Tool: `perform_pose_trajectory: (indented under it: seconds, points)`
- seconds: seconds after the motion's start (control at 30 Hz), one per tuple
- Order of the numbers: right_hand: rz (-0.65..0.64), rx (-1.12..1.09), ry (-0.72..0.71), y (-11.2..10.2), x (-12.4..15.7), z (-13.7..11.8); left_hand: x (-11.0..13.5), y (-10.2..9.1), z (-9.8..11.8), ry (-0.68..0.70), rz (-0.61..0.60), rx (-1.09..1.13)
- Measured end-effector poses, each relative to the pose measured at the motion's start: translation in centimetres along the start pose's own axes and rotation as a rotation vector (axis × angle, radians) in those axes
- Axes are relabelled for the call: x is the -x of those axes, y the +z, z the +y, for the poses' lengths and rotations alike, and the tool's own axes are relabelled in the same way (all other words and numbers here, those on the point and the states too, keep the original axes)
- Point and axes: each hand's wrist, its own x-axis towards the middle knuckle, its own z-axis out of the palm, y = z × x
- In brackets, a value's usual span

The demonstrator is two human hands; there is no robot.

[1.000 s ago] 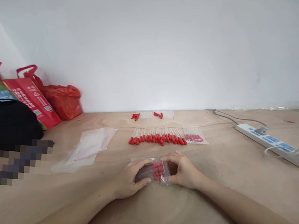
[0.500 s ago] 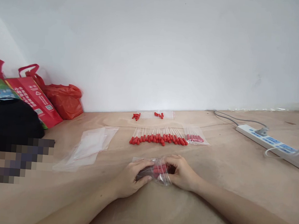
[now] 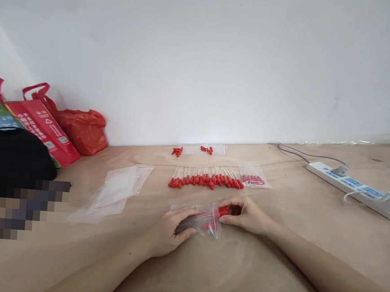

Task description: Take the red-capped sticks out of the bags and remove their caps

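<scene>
My left hand (image 3: 175,230) is closed around a clear zip bag (image 3: 211,233), low in the middle of the view. Some red bulbs show through the plastic. At the bag's right end, my right hand (image 3: 243,215) pinches the red bulbs (image 3: 223,211) of droppers, which stick out of the bag's mouth; the fingers hide part of them. Beyond both hands lies a row of droppers (image 3: 206,180), red rubber bulbs towards me and pale thin tubes pointing away. To its right, a filled zip bag (image 3: 255,177) of red-bulbed droppers lies flat.
Flat clear bags (image 3: 117,187) lie overlapped on the left of the wooden table. Loose red bulbs (image 3: 177,152) and another bag (image 3: 191,148) are near the wall. A power strip (image 3: 357,188) with cables stands right; red bags (image 3: 84,130) and a black bag (image 3: 14,161) stand left.
My right hand has moved right and slightly away from me, off the bag's end. Red bulbs now show between its fingers, outside the plastic. My left hand stays nearly in place.
</scene>
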Motion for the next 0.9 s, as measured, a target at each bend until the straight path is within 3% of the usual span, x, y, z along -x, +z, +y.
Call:
perform_pose_trajectory:
  seconds: [0.17, 0.33, 0.53, 0.67, 0.9]
  points:
    - [0.043, -0.159, 0.064, -0.1, -0.2, 0.1, 0.0, 0.0, -0.1, 0.002, 0.003, -0.01]
    - [0.109, -0.287, 0.118, -3.1, -0.2, -0.2, 0.2, -0.2, -0.2, -0.002, -0.019, -0.017]
    - [0.529, -0.392, 0.0, -7.9, 0.0, 0.2, 0.2, -0.5, -0.1, -0.042, -0.067, -0.042]
    - [0.775, -0.17, -0.071, -8.1, -1.0, 1.1, 0.2, -0.5, -0.2, -0.03, -0.066, -0.054]
    - [0.877, 0.343, -0.096, -5.0, -3.5, 2.6, 0.3, -0.5, -0.3, -0.035, -0.075, -0.045]
